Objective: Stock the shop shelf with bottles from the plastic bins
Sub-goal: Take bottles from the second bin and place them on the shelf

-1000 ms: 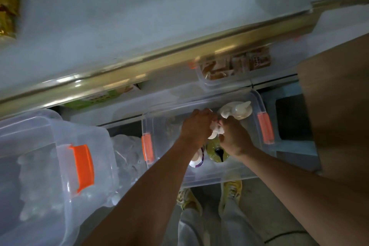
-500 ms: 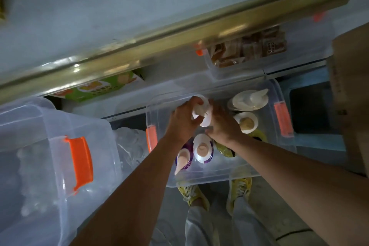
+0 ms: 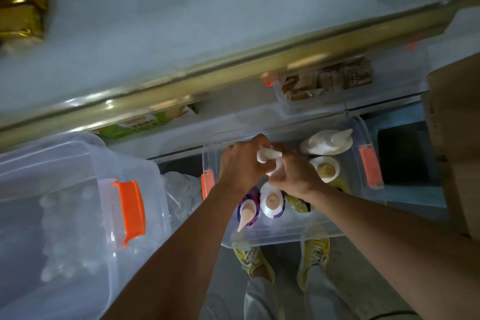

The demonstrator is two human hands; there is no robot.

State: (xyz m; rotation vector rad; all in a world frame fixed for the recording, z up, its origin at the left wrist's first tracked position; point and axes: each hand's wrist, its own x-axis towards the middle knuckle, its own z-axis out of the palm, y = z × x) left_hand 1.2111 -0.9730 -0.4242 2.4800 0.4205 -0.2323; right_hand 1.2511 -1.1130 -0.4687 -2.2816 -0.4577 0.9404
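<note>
Across the upper half of the frame runs the pale shop shelf (image 3: 181, 15), its brass-coloured front rail (image 3: 233, 73) slanting from lower left to upper right, with a gold foil packet (image 3: 22, 8) lying on it in the upper left corner. At the lower left stands a large clear plastic bin (image 3: 65, 215) with an orange latch (image 3: 131, 209). In the centre right sits a second clear bin (image 3: 298, 231) with orange latches at both ends, and this one holds the bottles: a purple-labelled bottle (image 3: 248, 212) with a peach nozzle cap, a white-capped bottle (image 3: 271, 201) just beside it, a green bottle (image 3: 298, 204) partly hidden under the right wrist, a bottle with a tan top (image 3: 326, 170) and a big white bottle (image 3: 327, 143) lying at the bin's upper right. Above that bin, under the rail, a further clear tub (image 3: 324, 80) holds brown packets, and a green carton (image 3: 145, 125) shows to its left. The left hand (image 3: 241, 165) and right hand (image 3: 296, 174) meet over the central bin, both curled round one white bottle (image 3: 268, 156) held between them. Yellow shoes (image 3: 313, 249) stand on the floor below.
</note>
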